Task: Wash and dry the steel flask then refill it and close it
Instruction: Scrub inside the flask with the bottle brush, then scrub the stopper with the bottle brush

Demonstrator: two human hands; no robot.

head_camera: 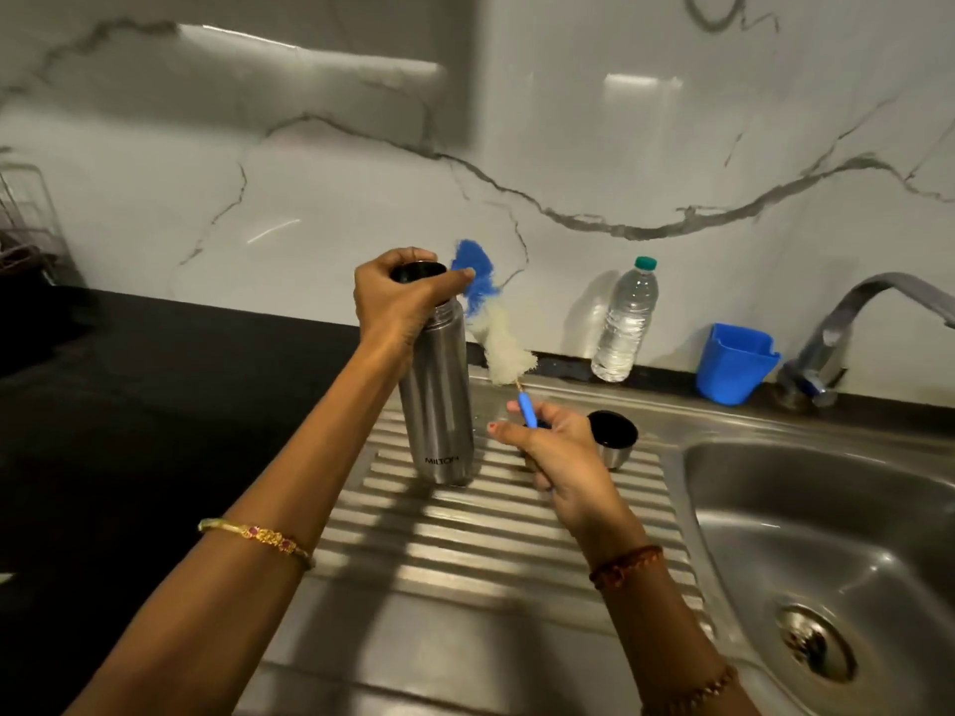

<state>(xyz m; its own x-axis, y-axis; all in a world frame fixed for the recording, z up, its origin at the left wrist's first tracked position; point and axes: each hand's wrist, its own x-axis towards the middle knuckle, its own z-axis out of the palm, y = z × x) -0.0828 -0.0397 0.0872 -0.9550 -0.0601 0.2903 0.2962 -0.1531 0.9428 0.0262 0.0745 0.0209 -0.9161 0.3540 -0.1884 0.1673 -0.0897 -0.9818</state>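
The steel flask point(439, 400) stands upright, left hand point(400, 297) gripping its neck; right hand point(548, 441) pinches the brush point(496, 323) handle, bristles just right of the open mouth.

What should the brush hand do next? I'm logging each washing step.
Probably swing the bottle brush over and lower its bristles into the flask. The left hand grips the open neck, the cap is off, and the right hand holds the brush outside.
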